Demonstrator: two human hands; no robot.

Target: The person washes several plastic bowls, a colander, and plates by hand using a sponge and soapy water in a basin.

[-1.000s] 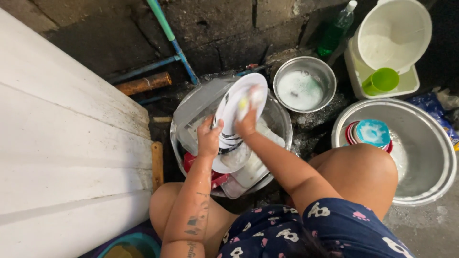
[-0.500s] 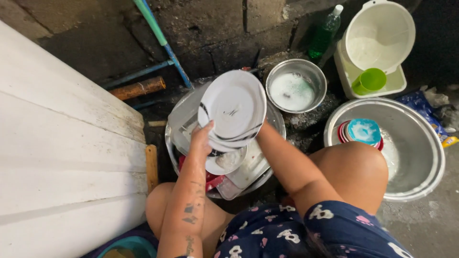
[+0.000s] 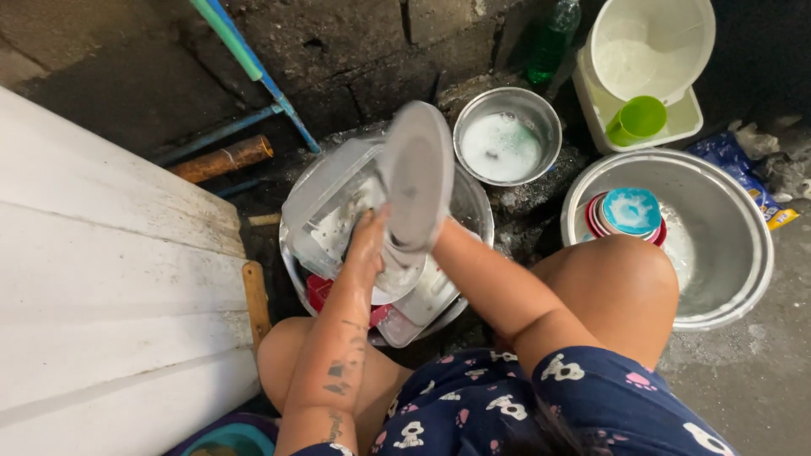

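White plate is held up on edge over the near metal basin, tilted so only its back is seen. It is pinched at its lower rim by the left hand, fingers closed around the edge. The right hand is hidden behind the plate; only the forearm is seen, so its grip cannot be told. Washing appears to be the step in hand, with the plate being turned for scrubbing; a firm hold on the wet rim would be called for next. A clear plastic container lies in the basin. To the right, a soapy steel bowl and a large basin with stacked coloured bowls are seen. Contents beneath the plate are hard to make out.
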